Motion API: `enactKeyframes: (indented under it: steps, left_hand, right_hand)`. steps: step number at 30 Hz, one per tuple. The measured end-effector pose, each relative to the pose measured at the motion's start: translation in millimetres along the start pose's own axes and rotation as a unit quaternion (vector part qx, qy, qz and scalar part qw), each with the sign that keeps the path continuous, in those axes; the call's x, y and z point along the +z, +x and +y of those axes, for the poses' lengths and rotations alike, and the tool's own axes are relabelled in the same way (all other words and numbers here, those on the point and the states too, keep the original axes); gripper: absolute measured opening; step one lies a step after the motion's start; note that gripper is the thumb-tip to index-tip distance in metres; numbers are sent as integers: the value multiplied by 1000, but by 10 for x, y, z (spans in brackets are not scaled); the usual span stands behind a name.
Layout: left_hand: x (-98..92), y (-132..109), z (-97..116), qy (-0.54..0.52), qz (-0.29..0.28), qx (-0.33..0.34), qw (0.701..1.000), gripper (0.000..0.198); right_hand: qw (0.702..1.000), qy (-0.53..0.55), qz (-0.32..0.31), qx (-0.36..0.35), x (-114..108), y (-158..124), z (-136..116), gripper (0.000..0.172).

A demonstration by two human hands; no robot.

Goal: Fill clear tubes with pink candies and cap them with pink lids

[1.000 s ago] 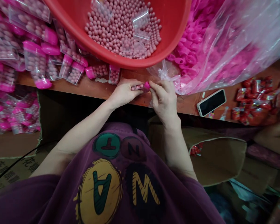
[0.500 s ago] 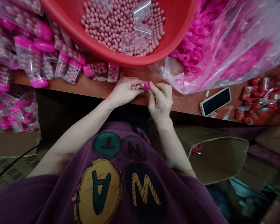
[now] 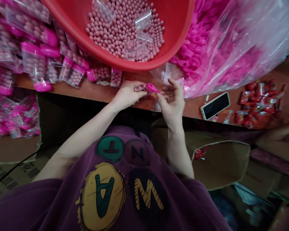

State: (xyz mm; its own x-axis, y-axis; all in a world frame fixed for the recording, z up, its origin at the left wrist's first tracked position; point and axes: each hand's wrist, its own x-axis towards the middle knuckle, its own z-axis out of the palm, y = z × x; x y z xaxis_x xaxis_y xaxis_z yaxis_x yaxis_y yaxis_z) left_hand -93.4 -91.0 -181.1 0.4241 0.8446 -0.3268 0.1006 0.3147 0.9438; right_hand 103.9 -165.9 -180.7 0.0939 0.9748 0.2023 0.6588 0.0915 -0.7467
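My left hand (image 3: 128, 94) is shut on a small clear tube of pink beads (image 3: 140, 88), and the tube's far end is hidden in my fingers. A bright pink plastic cap (image 3: 151, 88) sits tilted just right of the tube's mouth. My right hand (image 3: 172, 102) pinches that cap between thumb and forefinger, with its other fingers spread. Above both hands stands a red plastic basin (image 3: 144, 65), holding loose pink beads (image 3: 113, 35) and several clear empty tubes (image 3: 142, 21).
Capped tubes of beads (image 3: 33, 59) lie on the wooden table (image 3: 96, 91) at left, with more in a cardboard box (image 3: 14, 117) below. Right stand a clear bag of pink caps (image 3: 231, 48), a phone (image 3: 215, 106) and red packets (image 3: 257, 106).
The pink cap has shifted right off the tube's end and now tilts. My right hand's fingers have spread apart, and that hand has moved slightly right.
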Motion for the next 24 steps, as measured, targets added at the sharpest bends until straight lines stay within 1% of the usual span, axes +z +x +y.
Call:
enactKeyframes:
  steps: [2,3,5,7,10,13,15,17,20,24]
  left_hand:
    - [-9,-7,-25,24,-4,53,998,18]
    - [-11,-9,-41,37,-10,78,996,15]
    - [-14,-12,-73,58,-22,112,992,10]
    - [-17,-12,-104,66,-29,131,989,4]
    - [-23,-12,-135,66,-34,142,987,4]
    - [-27,-8,-143,68,-38,137,988,8]
    - [-23,0,-139,72,-32,121,990,10]
    - [-13,9,-132,75,-23,100,992,12]
    - [7,18,-121,79,-24,77,994,12]
    - [38,27,-115,78,-22,51,995,7]
  right_hand:
    - [996,57,59,16,54,-16,69,63]
    - [993,80,78,23,88,-24,72,62]
    - [989,109,91,35,162,-44,13,60]
    - [992,102,71,37,228,-70,-100,59]
    - [1000,19,10,-4,263,-121,-245,59]
    - [993,-92,-55,-54,214,-161,-273,67]
    - [982,-153,-92,-62,188,-172,-240,77]
    - [972,-199,-111,-52,208,-172,-191,85]
    - [968,-230,-96,-33,314,-165,-114,83]
    - [969,-239,-56,-36,446,-155,-58,77]
